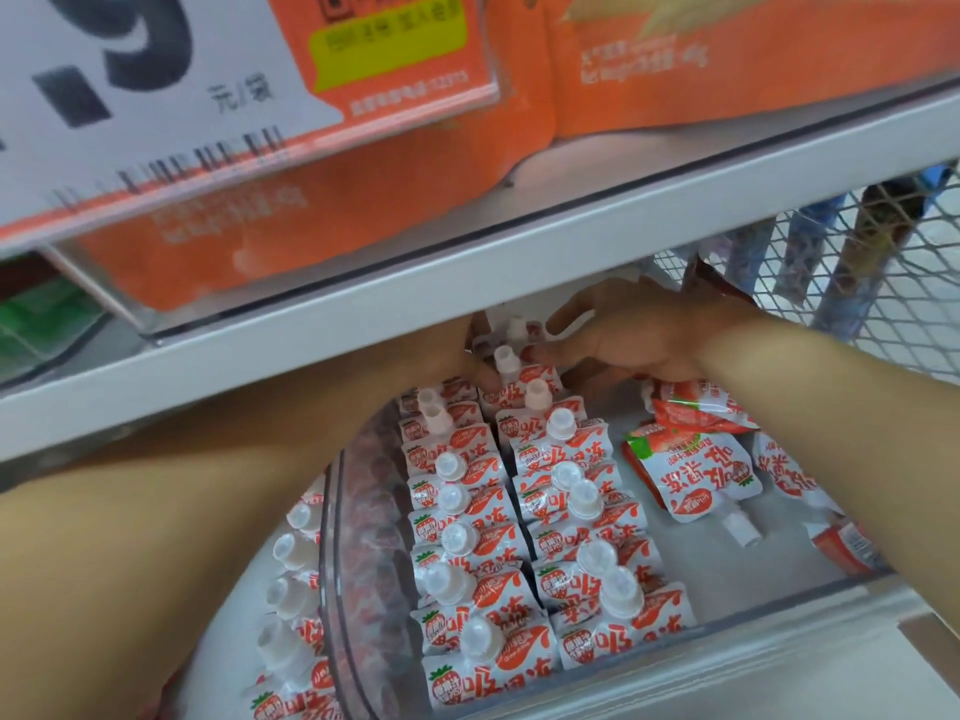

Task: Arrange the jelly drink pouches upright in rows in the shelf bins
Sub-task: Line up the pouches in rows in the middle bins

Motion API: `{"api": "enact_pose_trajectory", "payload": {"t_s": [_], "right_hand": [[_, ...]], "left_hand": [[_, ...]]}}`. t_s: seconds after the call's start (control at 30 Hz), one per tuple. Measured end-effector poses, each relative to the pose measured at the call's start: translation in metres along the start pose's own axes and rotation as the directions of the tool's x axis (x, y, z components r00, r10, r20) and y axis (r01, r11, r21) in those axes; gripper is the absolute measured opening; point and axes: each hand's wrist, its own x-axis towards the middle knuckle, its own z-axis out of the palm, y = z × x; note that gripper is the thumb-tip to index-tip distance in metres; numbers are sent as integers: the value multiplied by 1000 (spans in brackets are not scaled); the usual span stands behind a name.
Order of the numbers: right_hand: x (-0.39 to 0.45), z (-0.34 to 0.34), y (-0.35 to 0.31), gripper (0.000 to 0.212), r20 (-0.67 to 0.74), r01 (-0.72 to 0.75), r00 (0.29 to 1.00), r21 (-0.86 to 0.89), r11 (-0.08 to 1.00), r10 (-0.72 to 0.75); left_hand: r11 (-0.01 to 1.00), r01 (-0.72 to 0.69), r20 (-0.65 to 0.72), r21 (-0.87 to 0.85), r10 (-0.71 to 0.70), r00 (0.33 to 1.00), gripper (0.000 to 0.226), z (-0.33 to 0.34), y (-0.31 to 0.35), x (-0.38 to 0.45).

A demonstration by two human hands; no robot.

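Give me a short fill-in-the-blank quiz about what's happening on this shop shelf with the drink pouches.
1. The upright pouches in the clear bin stand in ___ rows.
2. Each pouch is printed with a ___ fruit.
3. The loose pouches at the bin's right side lie ___.
4. Both hands, the left hand and the right hand, work at the ___ end of the rows.

Missing words: two; strawberry; flat; far

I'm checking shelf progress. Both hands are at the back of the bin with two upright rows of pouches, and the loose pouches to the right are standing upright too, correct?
Not quite. The head view shows the loose pouches lying flat, not upright. The rest holds: both the left hand and the right hand are at the back of the bin, beside two upright rows.
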Motion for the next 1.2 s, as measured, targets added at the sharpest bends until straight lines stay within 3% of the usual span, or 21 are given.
{"api": "enact_pose_trajectory", "payload": {"t_s": [0.2,0.37,0.43,0.53,0.67,0.73,0.8,0.87,0.9,0.97,1.03,1.1,1.2], "right_hand": [[0,6,1,38,-28,20,999,-69,997,-22],[-11,15,-5,46,-51,-7,999,-123,992,1],[-18,20,-6,45,-60,8,998,-127,992,-16],[-34,19,-10,39,7,-42,999,36,999,41],[-58,12,-15,26,17,-128,991,-39,991,129],[-71,19,-17,21,97,-152,983,-32,988,155],[-80,28,-18,20,42,-134,990,-54,990,136],[-87,32,-13,25,101,-129,988,83,988,121],[-91,30,-9,28,139,-149,983,202,968,122],[-102,18,3,32,103,-91,992,186,978,73],[-114,-3,11,34,-91,-42,995,-64,997,36],[-129,-21,12,23,-252,-20,964,-380,925,-83],[-146,-30,15,28,-272,-85,960,-525,847,-72]], "left_hand": [[997,-9,16,71,8,1000,54,6,0,5],[997,-31,-1,78,31,1000,57,3,-4,-4],[987,-42,-5,154,43,999,55,-1,-3,-9],[944,-87,-69,319,115,991,58,-3,8,-24],[886,-55,-175,460,151,973,57,0,26,-60],[883,-59,-119,465,128,985,51,2,34,-79],[898,-100,4,428,109,994,52,5,42,-95],[897,-111,118,428,66,991,58,6,44,-103],[898,-108,136,427,55,989,60,6,43,-104],[905,-87,73,417,62,995,62,8,45,-105],[908,-101,-42,407,129,991,60,13,53,-107],[922,-204,-91,328,246,965,60,23,67,-109],[932,-313,-13,181,321,947,53,40,80,-106]]}}
